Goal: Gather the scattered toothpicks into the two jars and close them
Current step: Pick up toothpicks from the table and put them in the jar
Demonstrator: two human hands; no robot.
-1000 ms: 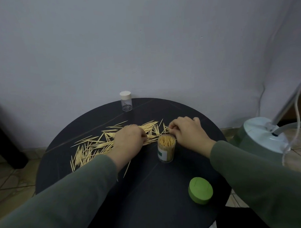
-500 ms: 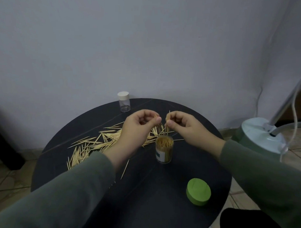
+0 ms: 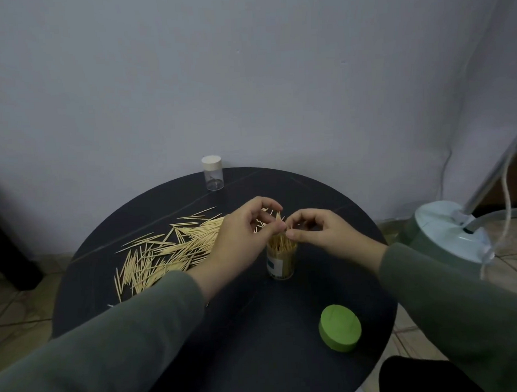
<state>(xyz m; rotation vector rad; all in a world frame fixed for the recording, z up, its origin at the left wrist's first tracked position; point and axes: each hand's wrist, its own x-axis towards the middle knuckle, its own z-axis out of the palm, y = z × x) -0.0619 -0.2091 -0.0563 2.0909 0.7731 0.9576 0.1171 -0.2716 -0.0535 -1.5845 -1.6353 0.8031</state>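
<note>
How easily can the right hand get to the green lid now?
Probably yes. The green lid lies alone on the table below the right hand, but that hand pinches toothpicks over the open jar.

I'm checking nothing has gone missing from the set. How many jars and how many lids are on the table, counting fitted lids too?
Jars: 2, the open jar and the small clear jar
Lids: 2, the green lid lying loose and the white lid fitted
Total: 4

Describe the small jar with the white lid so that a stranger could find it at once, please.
Look at the round black table by the grey wall. At its far edge, behind the scattered toothpicks, stands the small jar. Unlike the open jar full of toothpicks between the hands, it is clear, nearly empty and capped in white.
</note>
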